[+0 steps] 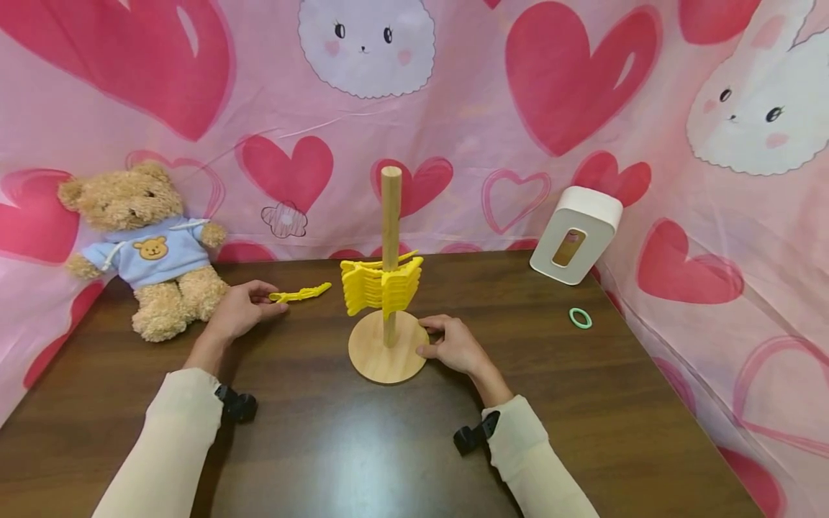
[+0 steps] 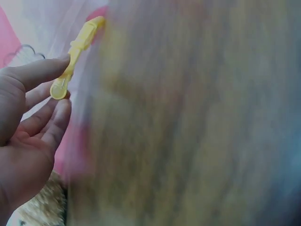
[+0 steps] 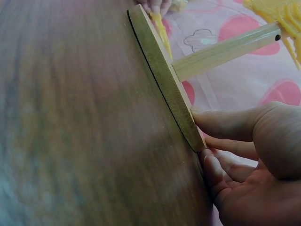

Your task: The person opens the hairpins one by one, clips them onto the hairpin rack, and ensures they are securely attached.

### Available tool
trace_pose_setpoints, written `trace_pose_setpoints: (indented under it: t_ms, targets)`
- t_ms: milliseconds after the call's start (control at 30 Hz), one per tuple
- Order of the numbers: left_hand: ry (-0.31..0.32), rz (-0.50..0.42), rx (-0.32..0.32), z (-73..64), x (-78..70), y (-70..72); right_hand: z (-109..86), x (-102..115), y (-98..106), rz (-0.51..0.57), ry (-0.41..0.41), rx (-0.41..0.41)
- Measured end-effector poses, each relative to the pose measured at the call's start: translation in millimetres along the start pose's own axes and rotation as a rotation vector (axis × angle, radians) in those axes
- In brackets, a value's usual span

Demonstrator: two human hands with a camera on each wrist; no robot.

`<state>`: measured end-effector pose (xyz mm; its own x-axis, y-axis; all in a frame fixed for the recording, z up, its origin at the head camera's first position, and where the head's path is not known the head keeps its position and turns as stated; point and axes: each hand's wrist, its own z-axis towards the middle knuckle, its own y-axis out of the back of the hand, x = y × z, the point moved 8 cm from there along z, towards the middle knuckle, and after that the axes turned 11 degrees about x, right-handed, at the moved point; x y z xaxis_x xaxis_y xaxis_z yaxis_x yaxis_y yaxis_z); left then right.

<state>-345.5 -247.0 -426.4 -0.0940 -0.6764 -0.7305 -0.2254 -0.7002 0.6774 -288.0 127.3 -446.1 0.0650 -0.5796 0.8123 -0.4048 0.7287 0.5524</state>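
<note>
In the head view my left hand point(image 1: 241, 311) pinches a slim yellow plastic hair clip point(image 1: 301, 294) by its rounded end, between thumb and fingers. The left wrist view shows the clip point(image 2: 80, 49) pointing up and away from the fingertips. A wooden stand stands mid-table, with a round base point(image 1: 369, 352) and an upright post point(image 1: 391, 216). Several similar yellow pieces point(image 1: 363, 288) cluster around the post, closely stacked. My right hand point(image 1: 455, 344) grips the base's right rim; in the right wrist view its thumb lies on top of the base edge point(image 3: 162, 75), with fingers at the underside.
A teddy bear point(image 1: 152, 252) in a blue hoodie sits at the back left, beside my left hand. At the back right stands a white box with an oval opening point(image 1: 550, 262). A green ring point(image 1: 580, 318) lies nearby. Pink heart-patterned cloth point(image 1: 466, 108) borders the wooden table.
</note>
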Motion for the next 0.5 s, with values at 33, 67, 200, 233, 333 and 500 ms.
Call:
trace_pose_setpoints:
  t_ms: [33,67,200,233,333,500]
  targets:
    - [-0.011,0.002,-0.003,-0.3,-2.9,0.2,-0.2,0,0,0.001,0.000,0.000]
    - [-0.020,0.003,-0.006,-0.5,-5.9,0.5,-0.3,0,0,0.002,0.000,0.000]
    - [-0.045,-0.023,-0.020,-0.6,-18.5,2.2,-0.8,1,0,0.009,-0.001,-0.003]
    - [-0.046,-0.033,-0.024,-0.2,-20.7,2.8,-0.7,1,0,0.011,-0.001,-0.003]
    - [-0.056,-0.074,-0.035,0.0,-28.2,3.5,-0.6,1,0,0.012,-0.005,-0.004]
    - [-0.066,-0.103,-0.077,-2.2,-33.5,5.7,-0.2,-1,-1,0.011,-0.011,0.001]
